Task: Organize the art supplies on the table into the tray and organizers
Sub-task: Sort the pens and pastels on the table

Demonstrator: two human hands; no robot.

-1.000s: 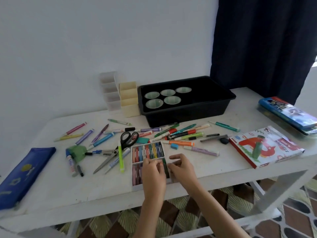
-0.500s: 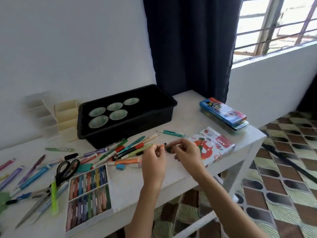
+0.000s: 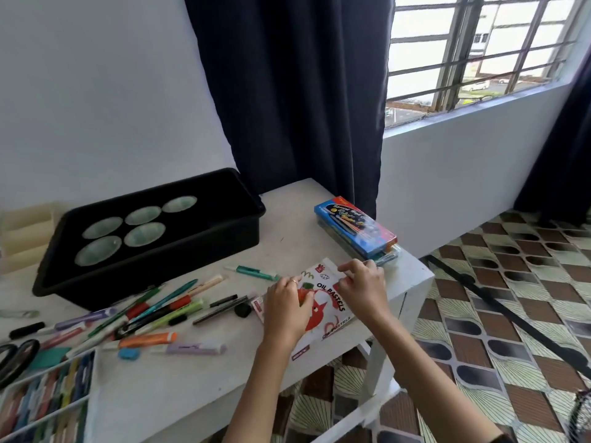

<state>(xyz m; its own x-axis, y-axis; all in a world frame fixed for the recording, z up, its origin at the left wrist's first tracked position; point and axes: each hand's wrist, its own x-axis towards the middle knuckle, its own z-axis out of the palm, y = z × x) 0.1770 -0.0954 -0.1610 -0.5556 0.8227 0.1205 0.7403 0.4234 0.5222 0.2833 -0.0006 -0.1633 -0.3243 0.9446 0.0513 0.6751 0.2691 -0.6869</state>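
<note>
Right hand [image 3: 363,290]: fingers curled over the far edge of the oil pastels box [image 3: 332,303], gripping it. Left hand [image 3: 286,311]: lies over the box's left part, fingers bent; grip or mere press, cannot tell. Box lies flat at the desk's [image 3: 179,388] front right corner. Black tray [image 3: 204,247] at back edge; loose markers [image 3: 172,310] between tray and front edge.

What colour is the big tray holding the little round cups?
The tray is black, plainest in the head view.
</note>
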